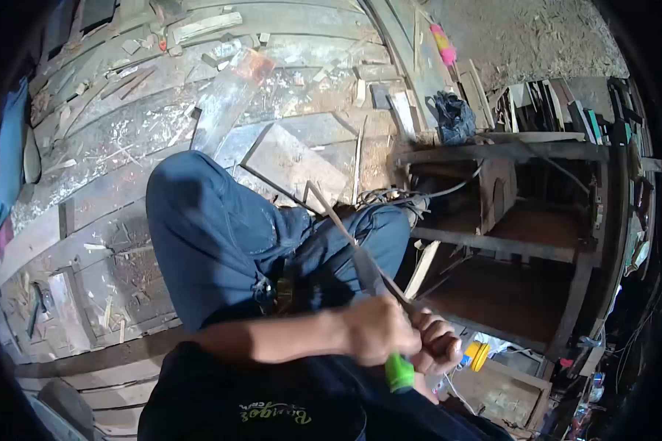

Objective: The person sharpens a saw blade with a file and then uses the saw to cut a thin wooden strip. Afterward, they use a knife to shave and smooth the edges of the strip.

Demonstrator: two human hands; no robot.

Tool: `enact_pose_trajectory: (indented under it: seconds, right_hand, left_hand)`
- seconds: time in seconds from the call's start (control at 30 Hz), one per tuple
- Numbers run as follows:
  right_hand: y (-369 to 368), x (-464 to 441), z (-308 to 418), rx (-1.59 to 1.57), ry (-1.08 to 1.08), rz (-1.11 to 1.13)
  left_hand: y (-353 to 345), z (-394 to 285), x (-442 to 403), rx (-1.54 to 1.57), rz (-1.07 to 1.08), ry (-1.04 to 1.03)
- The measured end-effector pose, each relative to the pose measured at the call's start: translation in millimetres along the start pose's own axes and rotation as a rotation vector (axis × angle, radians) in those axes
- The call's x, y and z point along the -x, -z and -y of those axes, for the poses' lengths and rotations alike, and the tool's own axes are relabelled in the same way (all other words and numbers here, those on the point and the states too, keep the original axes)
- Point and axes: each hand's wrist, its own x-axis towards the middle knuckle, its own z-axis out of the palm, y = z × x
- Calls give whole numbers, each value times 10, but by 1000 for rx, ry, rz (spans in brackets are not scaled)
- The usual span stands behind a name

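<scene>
My left hand (379, 331) reaches across from the left and is closed around a knife. Its bright green handle (401, 373) sticks out below the fist, and its grey blade (366, 270) points up and away, blurred. Close beside it, my right hand (438, 344) has its fingers curled around the lower end of a thin wooden strip (332, 213). The strip slants up and left over my leg, and the blade lies along it, apparently touching. The two hands are against each other, so part of the right hand is hidden.
My bent legs (206, 228) are on a plank floor (103, 184) strewn with wood scraps. A square board (294, 162) lies ahead. On the right stand a wooden shelf frame (507, 151), a black plastic bag (454, 117), a cable (449, 192) and a yellow roll (479, 356).
</scene>
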Motion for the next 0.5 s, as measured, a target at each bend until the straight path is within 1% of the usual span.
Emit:
enact_pose_trajectory:
  seconds: [0.03,0.07,0.1,0.17,0.2,0.23,0.3,0.33,0.37,0.43,0.5]
  right_hand:
    - [-25,-10,1,50,7,0]
    - [7,-3,-14,-5,-19,-106]
    - [43,-44,23,18,-41,0]
    - [-86,-36,31,52,-35,-12]
    - [-59,-44,15,-21,-17,75]
    - [-26,-22,10,-13,-21,69]
    - [-35,-31,-2,29,12,33]
    - [-18,-40,14,66,-15,-17]
    - [-2,-11,-14,27,-5,-72]
    - [-2,-56,20,24,-18,88]
    - [27,-43,24,62,-16,86]
  left_hand:
    - [47,91,19,-22,-26,71]
    - [37,55,6,-64,-55,74]
    - [14,40,-12,-23,-115,27]
    - [29,-169,-66,-32,-28,-41]
    - [33,-262,-87,-29,-10,-70]
    - [21,-156,-56,-19,-9,-69]
    - [3,151,21,1,-75,28]
    - [7,85,-19,-23,-118,37]
    - [21,62,-25,-63,-98,25]
    - [24,-104,-38,-24,-13,-13]
    - [31,-86,-24,-43,24,-43]
